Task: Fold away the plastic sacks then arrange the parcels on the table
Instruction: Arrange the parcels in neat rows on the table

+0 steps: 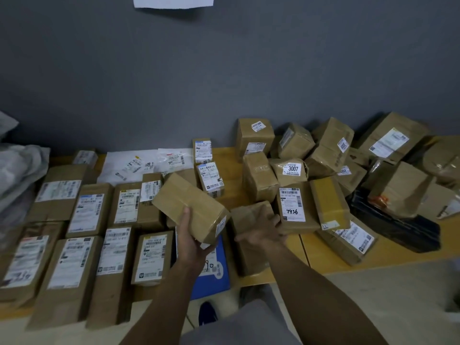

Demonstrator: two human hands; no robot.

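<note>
Left hand (191, 236) grips box (189, 202) | right hand (261, 231) on parcel (249, 214) | blue parcel (211, 282) beneath

Brown parcels (189, 205) (white labels (292, 204)), grey wall (224, 70).

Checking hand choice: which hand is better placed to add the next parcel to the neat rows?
Left. The left hand holds a box lifted beside the rows; the right hand is on a parcel farther away.
</note>
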